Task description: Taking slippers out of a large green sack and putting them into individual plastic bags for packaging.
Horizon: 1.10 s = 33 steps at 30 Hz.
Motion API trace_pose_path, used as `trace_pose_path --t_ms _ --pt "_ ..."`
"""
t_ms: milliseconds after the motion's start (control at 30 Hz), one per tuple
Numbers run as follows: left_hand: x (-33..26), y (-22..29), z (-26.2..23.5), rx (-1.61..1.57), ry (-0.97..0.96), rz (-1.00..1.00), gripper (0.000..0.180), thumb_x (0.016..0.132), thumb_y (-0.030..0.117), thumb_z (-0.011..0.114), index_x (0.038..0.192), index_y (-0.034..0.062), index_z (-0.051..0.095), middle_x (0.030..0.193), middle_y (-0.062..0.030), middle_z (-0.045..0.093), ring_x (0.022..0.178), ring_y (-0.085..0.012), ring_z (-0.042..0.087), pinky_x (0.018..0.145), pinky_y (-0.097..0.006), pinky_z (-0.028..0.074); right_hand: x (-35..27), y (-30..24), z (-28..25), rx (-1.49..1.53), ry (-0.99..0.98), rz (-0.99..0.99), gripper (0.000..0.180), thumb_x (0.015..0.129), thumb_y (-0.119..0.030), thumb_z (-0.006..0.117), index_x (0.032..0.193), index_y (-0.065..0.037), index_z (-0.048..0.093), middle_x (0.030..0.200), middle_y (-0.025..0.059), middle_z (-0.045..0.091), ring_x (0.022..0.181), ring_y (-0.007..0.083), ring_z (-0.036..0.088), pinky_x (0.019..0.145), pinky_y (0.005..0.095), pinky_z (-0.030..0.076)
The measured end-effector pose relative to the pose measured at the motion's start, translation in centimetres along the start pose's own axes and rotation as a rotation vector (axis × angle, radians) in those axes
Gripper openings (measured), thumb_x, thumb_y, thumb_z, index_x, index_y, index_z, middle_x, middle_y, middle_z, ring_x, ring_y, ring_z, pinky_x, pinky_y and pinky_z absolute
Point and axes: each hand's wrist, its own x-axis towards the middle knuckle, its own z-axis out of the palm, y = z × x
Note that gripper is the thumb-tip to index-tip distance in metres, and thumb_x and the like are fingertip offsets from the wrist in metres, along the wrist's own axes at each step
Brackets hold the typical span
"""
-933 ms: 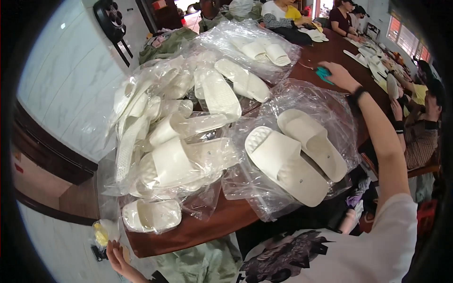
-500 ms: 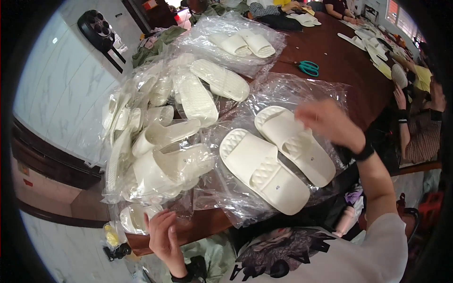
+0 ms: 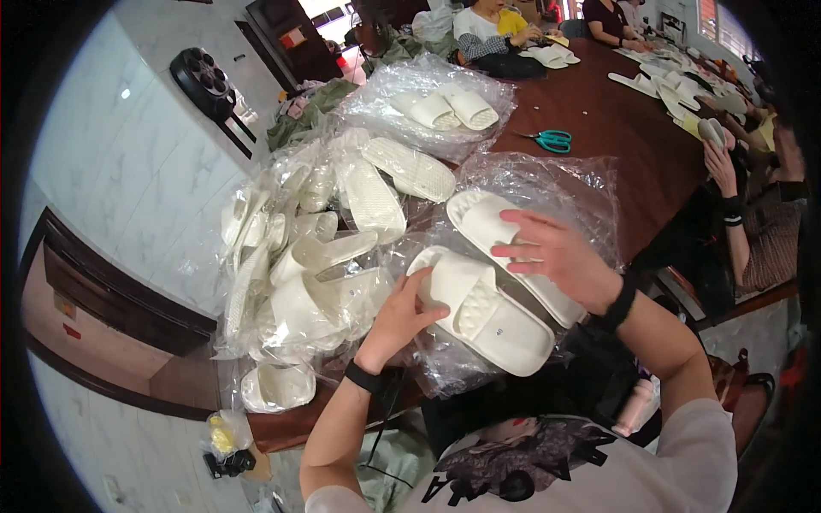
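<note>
A pair of cream slide slippers lies in a clear plastic bag (image 3: 556, 175) at the near edge of a dark brown table (image 3: 624, 145). My left hand (image 3: 400, 315) grips the left edge of the nearer slipper (image 3: 492, 316) through the crinkled plastic. My right hand (image 3: 556, 256) lies with its fingers spread on the farther slipper (image 3: 483, 218) of the pair. Both wrists wear black bands.
A heap of bagged cream slippers (image 3: 299, 256) fills the table's left side, with another bagged pair (image 3: 445, 107) at the back. Teal scissors (image 3: 552, 138) lie beyond the pair. Other people work at the right (image 3: 744, 205) and at the far end (image 3: 492, 26).
My right hand has come back from the far side of the table onto the slippers. My left hand has risen from below the table edge and taken the nearer slipper.
</note>
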Motion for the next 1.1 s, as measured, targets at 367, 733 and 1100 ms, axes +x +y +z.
trace_pose_path --t_ms 367,733,1100 --pt "0.0 2.7 -4.5 -0.266 0.236 -0.082 0.029 0.091 0.015 0.063 0.118 0.0037 0.065 0.083 -0.0037 0.065 0.073 -0.0097 0.054 0.067 -0.025 0.046 -10.6 -6.5 -0.1 -0.915 -0.056 -0.492 0.038 0.088 0.0 0.06 0.125 -0.005 0.054 0.091 0.0033 0.069 0.075 0.0148 0.066 0.064 0.025 0.052" --pt "0.4 6.7 -4.8 -0.3 0.305 0.137 0.028 0.091 0.013 0.063 0.118 0.0053 0.066 0.089 -0.0041 0.066 0.076 -0.0095 0.056 0.071 -0.023 0.046 -11.3 -3.4 -2.0 -1.438 -0.312 -0.819 0.021 0.074 -0.014 0.076 0.092 -0.009 0.066 0.082 0.0065 0.061 0.069 0.0274 0.057 0.062 0.035 0.047" --pt "1.1 10.8 -3.8 -0.624 0.518 0.336 0.047 0.104 0.03 0.037 0.146 0.0077 0.037 0.143 -0.0097 0.045 0.129 -0.0203 0.045 0.104 -0.035 0.04 -9.0 -0.8 -2.0 -1.267 -0.17 -1.207 0.028 0.067 -0.015 0.08 0.091 -0.008 0.069 0.088 0.0053 0.063 0.075 0.0243 0.059 0.069 0.0328 0.05"
